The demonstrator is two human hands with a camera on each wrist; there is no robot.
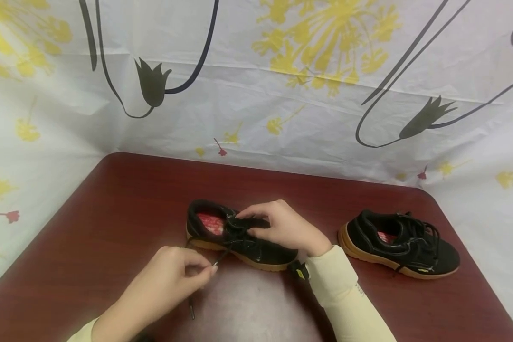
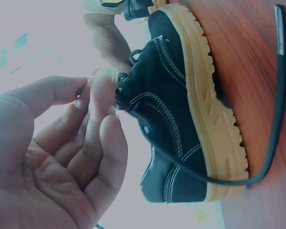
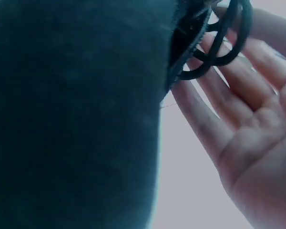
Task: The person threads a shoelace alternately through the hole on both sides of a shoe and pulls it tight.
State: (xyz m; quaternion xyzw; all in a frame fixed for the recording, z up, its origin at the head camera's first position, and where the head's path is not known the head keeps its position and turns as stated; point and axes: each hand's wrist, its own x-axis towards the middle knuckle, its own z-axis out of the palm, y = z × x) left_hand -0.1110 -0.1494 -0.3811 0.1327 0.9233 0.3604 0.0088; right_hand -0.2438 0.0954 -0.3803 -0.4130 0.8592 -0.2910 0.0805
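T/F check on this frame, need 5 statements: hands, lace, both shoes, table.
1. The left hand pinches a black shoelace. True.
2. The right hand rests flat on the table, away from any shoe. False: it is on top of the near shoe, at the laces.
3. The second shoe lies further toward the table's right side, untouched by either hand. True.
4. Both shoes are white with black soles. False: they are black with tan soles.
5. The lace's free end lies on the table in front of the near shoe. True: the tip is on the wood near the left hand.
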